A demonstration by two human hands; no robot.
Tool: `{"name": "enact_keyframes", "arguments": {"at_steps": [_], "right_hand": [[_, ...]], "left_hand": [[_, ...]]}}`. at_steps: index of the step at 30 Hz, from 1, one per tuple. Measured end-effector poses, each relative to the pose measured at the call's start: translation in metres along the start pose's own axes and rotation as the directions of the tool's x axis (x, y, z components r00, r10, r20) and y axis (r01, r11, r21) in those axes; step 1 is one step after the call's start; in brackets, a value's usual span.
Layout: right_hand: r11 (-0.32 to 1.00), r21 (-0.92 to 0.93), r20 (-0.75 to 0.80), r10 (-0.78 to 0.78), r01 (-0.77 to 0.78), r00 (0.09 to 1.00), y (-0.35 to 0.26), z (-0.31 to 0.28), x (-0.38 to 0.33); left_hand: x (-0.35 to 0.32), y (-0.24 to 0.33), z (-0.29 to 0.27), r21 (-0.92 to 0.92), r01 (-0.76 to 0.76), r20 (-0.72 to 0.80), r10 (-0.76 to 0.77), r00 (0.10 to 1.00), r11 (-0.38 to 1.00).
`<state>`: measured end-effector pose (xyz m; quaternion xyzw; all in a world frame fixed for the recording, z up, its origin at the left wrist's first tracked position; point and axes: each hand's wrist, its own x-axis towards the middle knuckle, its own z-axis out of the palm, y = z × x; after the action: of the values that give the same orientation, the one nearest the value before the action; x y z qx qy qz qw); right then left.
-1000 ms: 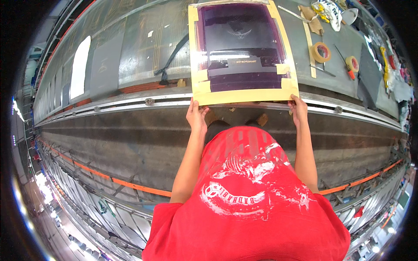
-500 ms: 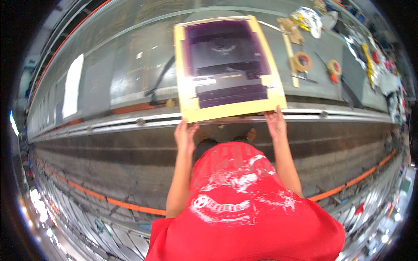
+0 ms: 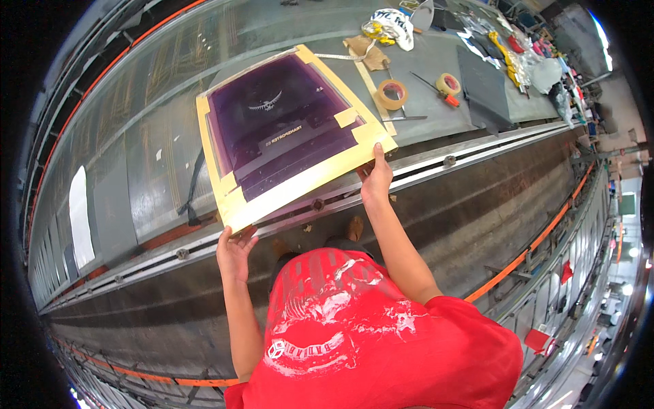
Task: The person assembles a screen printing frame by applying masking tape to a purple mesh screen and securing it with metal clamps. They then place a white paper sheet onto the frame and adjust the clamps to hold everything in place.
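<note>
A screen-printing frame (image 3: 304,176) has a purple mesh edged with yellow tape, with a pale winged emblem and a line of lettering in its dark middle. My left hand (image 3: 235,255) grips its near left corner, thumb on top and fingers below. At the near right corner, my right hand (image 3: 377,180) holds it the same way, the fingers partly hidden underneath. The near edge juts past the table's metal rail, while the far part is over the tabletop. Whether the far edge touches the table I cannot tell.
Right of the frame lie a tape roll (image 3: 392,94), a smaller tape roll (image 3: 448,84), a red-handled screwdriver (image 3: 449,100) and brown cardboard (image 3: 368,53). A white-and-yellow bag (image 3: 388,28) sits farther back. The metal rail (image 3: 422,167) runs along the table's near edge. A white strip (image 3: 80,218) lies at left.
The screen-printing frame has turned anticlockwise and shifted left in the picture, with both hands still on its near corners. The view has also swung, tilting the table. Glare on the mesh has gone.
</note>
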<state>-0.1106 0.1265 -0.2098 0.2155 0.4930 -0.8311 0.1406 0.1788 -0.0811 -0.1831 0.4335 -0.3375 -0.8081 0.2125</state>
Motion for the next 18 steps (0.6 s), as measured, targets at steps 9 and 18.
{"name": "enact_keyframes", "arguments": {"at_steps": [9,18], "right_hand": [[0.999,0.047,0.141,-0.008,0.001,0.990,-0.016,-0.004,0.013],[0.957,0.287,0.324,-0.046,-0.052,0.945,-0.029,0.009,0.019]], "left_hand": [[0.029,0.035,0.016,0.342,0.007,0.095,-0.042,0.995,0.940],[0.024,0.034,0.033,0.204,-0.017,0.096,-0.003,0.995,0.979]]}}
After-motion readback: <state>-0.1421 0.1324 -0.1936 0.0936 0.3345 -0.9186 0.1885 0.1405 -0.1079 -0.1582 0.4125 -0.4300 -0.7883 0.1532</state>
